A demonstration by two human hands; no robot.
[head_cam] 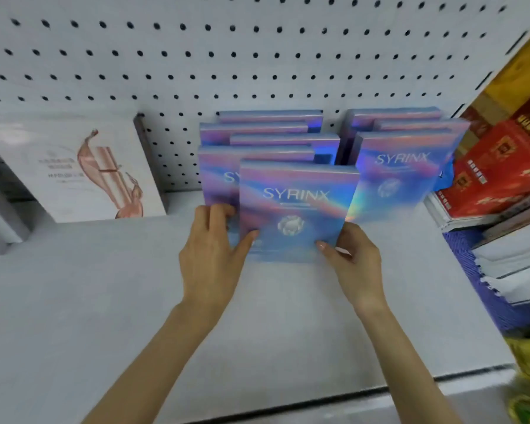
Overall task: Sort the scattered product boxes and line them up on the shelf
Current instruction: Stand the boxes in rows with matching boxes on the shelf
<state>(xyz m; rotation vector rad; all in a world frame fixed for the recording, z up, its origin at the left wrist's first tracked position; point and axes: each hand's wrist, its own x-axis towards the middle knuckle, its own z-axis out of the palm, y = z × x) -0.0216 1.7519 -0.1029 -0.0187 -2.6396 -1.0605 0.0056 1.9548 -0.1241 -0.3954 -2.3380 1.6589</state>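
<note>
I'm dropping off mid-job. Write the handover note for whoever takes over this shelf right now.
Left hand: grips the lower left corner of the front SYRINX box, thumb on its face.
Right hand: pinches that box's lower right corner.
Where things are: the left row stands behind the held box, back to the pegboard. The right row, three boxes, stands beside it.
Done: every SYRINX box in view is upright on the shelf, in two rows.
Left: the left row is staggered sideways. Square it up, and probably seat the front box flush with it.
</note>
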